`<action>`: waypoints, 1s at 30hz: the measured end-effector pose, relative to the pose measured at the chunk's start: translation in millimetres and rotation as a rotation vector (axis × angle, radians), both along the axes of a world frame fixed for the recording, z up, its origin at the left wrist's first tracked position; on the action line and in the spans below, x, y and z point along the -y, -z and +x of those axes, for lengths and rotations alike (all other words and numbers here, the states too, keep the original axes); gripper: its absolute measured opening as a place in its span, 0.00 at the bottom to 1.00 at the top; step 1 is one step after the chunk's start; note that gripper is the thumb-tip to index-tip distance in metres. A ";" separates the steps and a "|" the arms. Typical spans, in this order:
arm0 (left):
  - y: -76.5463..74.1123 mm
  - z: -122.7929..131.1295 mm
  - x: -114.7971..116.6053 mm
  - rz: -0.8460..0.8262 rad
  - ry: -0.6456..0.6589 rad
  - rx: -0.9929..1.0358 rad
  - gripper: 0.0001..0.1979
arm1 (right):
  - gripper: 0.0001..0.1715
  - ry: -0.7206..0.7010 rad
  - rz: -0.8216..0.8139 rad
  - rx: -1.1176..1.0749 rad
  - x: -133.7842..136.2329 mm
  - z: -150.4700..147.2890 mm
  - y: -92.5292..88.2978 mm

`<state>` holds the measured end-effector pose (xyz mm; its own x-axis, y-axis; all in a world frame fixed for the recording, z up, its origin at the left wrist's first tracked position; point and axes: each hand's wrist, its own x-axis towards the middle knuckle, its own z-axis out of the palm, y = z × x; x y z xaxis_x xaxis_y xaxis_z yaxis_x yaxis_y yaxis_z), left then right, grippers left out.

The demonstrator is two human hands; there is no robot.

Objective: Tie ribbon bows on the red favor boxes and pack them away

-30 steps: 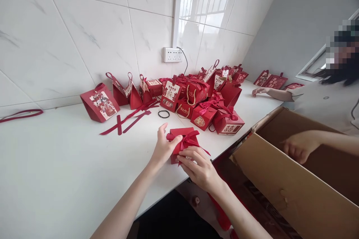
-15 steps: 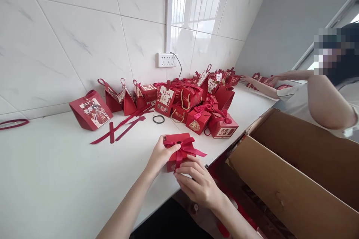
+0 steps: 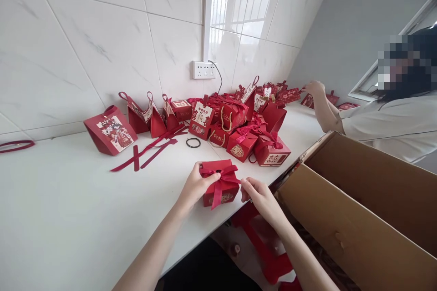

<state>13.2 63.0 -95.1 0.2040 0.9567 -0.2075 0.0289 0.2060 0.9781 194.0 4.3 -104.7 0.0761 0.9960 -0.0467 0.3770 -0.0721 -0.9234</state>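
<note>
A small red gift box with a gold print on its front stands on the white table near the front edge. Across its top lies a red ribbon bow, one tail hanging down the front. My left hand grips the box from the left, thumb pressed on the bow; its other fingers are mostly hidden behind the box. To the right of the box, my right hand pinches the end of the bow's right ribbon tail between thumb and forefinger.
Several red gift boxes crowd the table's back. Loose ribbons and a black ring lie nearer. A large open cardboard box stands at the right, beyond it a co-worker reaching toward red boxes.
My right hand has moved from the front of the box to its right side and now pinches the ribbon tail. My left hand stays put. The co-worker's arms have shifted.
</note>
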 end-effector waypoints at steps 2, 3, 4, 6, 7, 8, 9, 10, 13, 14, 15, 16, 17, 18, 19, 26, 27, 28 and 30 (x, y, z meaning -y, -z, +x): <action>0.9 0.4 -0.2 0.011 -0.006 0.011 0.19 | 0.27 -0.039 -0.015 -0.061 0.8 -0.9 2.1; 1.4 0.5 -0.3 0.017 -0.009 0.013 0.19 | 0.26 -0.058 -0.008 -0.097 1.2 -1.3 3.1; 1.9 0.6 -0.3 0.022 -0.012 0.011 0.19 | 0.26 -0.073 0.000 -0.133 1.7 -1.7 4.2; 2.4 0.5 -0.1 0.025 -0.018 -0.003 0.19 | 0.25 -0.107 0.002 -0.177 3.3 -2.5 6.2; 2.4 0.4 0.0 0.023 -0.018 -0.010 0.19 | 0.24 -0.122 -0.004 -0.183 4.6 -2.7 6.9; 2.4 0.3 0.1 0.021 -0.017 -0.015 0.19 | 0.24 -0.135 -0.012 -0.182 6.3 -2.7 7.3; 2.3 0.1 0.1 0.020 -0.016 -0.017 0.19 | 0.24 -0.148 -0.023 -0.174 8.1 -2.2 7.3; 2.3 -0.1 0.1 0.019 -0.013 -0.015 0.19 | 0.24 -0.161 -0.035 -0.156 9.7 -1.1 6.7; 2.8 -0.9 -0.2 0.014 -0.002 0.007 0.20 | 0.27 -0.143 -0.039 -0.077 9.2 6.0 1.0; 3.1 -1.2 -0.4 0.010 0.003 0.016 0.21 | 0.28 -0.096 -0.016 -0.069 6.0 8.8 -2.0; 3.2 -1.4 -0.6 0.003 0.010 0.024 0.21 | 0.30 -0.036 0.017 -0.072 1.0 11.2 -5.3; 3.3 -1.6 -0.7 -0.004 0.017 0.031 0.21 | 0.31 0.024 0.051 -0.077 -5.6 12.6 -8.6; 3.1 -1.6 -0.8 -0.009 0.021 0.034 0.21 | 0.31 0.069 0.073 -0.077 -13.4 12.7 -11.6; 2.8 -1.6 -0.8 -0.012 0.023 0.033 0.21 | 0.32 0.088 0.074 -0.061 -21.7 11.5 -13.9; 2.4 -1.5 -0.6 -0.011 0.025 0.030 0.21 | 0.32 0.077 0.058 -0.033 -29.9 9.0 -15.4; 1.9 -4.6 5.3 0.177 -0.162 -0.158 0.29 | 0.29 -0.027 0.070 -0.084 -52.2 -13.0 -2.0; 2.3 -6.3 5.7 0.221 -0.225 -0.199 0.28 | 0.29 -0.019 0.083 -0.122 -50.5 -13.6 0.5; 2.7 -8.3 5.6 0.243 -0.269 -0.231 0.24 | 0.29 -0.012 0.090 -0.153 -48.7 -13.7 2.5; 3.3 -12.5 3.7 0.220 -0.260 -0.273 0.20 | 0.29 0.000 0.091 -0.188 -45.3 -13.1 4.9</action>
<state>0.7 59.3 -98.4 -0.0834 0.9965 -0.0057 0.2670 0.0279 0.9633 180.9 49.6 -109.6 0.0747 0.9968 0.0297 0.1971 0.0144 -0.9803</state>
